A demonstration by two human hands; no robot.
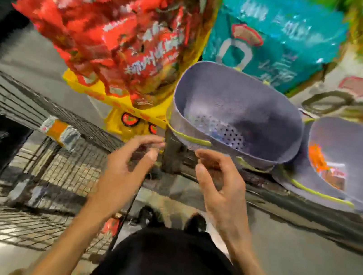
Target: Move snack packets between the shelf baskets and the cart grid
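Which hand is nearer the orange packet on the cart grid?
Left. The left hand hovers just right of the orange packet, holding nothing; the right hand is farther right, below the front rim of the perforated grey basket.

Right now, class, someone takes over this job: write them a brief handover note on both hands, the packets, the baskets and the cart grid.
Left hand: empty, fingers loosely curled, before the shelf edge.
Right hand: the same.
Middle grey basket: no packet seen inside.
Right grey basket: holds an orange packet.
Cart grid: one orange-and-silver packet lies on it.
Done: cannot tell from this frame.
Left: probably pick up the next packet; neither hand touches one.
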